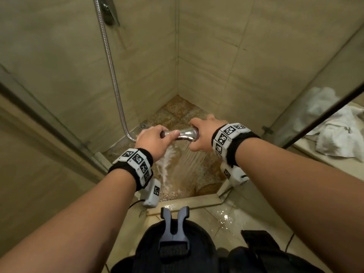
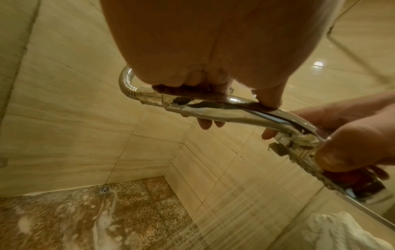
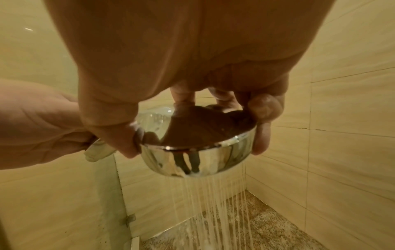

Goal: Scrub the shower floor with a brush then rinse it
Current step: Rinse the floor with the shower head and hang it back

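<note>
Both hands hold a chrome hand shower (image 1: 182, 134) above the brown speckled shower floor (image 1: 177, 113). My left hand (image 1: 152, 139) grips its handle (image 2: 213, 110) near the metal hose (image 1: 110, 62). My right hand (image 1: 204, 133) grips the round spray head (image 3: 196, 148), fingers curled over its rim. Water streams (image 3: 213, 203) fall from the head onto the floor, where white foam (image 2: 102, 225) runs toward the round drain (image 2: 105, 189). No brush is in view.
Beige tiled walls (image 1: 216, 56) close in the stall. Glass panels stand on the left (image 1: 49, 119) and right (image 1: 315, 99). A crumpled white towel (image 1: 334, 123) lies outside on the right. The low threshold (image 1: 187, 202) and the wet tile (image 1: 226, 219) are nearest me.
</note>
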{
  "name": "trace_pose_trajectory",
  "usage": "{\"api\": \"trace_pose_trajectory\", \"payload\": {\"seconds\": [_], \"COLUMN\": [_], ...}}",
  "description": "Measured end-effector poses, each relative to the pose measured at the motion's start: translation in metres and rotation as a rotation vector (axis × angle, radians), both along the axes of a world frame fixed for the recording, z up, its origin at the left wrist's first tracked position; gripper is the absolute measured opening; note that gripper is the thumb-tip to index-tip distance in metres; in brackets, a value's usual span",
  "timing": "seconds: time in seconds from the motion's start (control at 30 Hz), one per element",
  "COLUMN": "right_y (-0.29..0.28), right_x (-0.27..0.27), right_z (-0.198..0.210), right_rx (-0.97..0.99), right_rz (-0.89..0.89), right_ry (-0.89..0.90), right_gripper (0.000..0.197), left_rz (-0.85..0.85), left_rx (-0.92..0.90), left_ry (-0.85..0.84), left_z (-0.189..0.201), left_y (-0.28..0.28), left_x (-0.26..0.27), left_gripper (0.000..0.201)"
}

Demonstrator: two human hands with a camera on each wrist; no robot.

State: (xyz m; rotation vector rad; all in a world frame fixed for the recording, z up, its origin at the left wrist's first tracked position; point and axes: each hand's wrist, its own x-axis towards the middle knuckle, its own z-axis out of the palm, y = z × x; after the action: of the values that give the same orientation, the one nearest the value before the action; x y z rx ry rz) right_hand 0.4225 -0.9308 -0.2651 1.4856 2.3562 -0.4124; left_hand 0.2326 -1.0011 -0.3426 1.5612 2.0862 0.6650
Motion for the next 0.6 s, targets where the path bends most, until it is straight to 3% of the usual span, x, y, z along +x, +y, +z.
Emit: {"api": "trace_pose_trajectory", "payload": {"seconds": [0.3, 0.43, 0.6], "right_y": [0.011, 0.03, 0.054], "right_x": [-0.018, -0.03, -0.024], "right_z": [-0.015, -0.023, -0.033], "right_rx": [-0.061, -0.087, -0.112], "right_rz": [0.063, 0.144, 0.228], "right_ry": [0.012, 0.017, 0.027], "right_gripper": [0.058, 0.061, 0.051], "left_rz": [0.078, 0.174, 0.208], "left_rx": [-0.035, -0.045, -0.091], "left_ry": [0.044, 0.072, 0.097], "left_z": [-0.005, -0.002, 0.0], "left_y": [-0.001, 0.0, 0.012], "left_x": [-0.014, -0.017, -0.005], "left_gripper": [0.075, 0.065, 0.065]}}
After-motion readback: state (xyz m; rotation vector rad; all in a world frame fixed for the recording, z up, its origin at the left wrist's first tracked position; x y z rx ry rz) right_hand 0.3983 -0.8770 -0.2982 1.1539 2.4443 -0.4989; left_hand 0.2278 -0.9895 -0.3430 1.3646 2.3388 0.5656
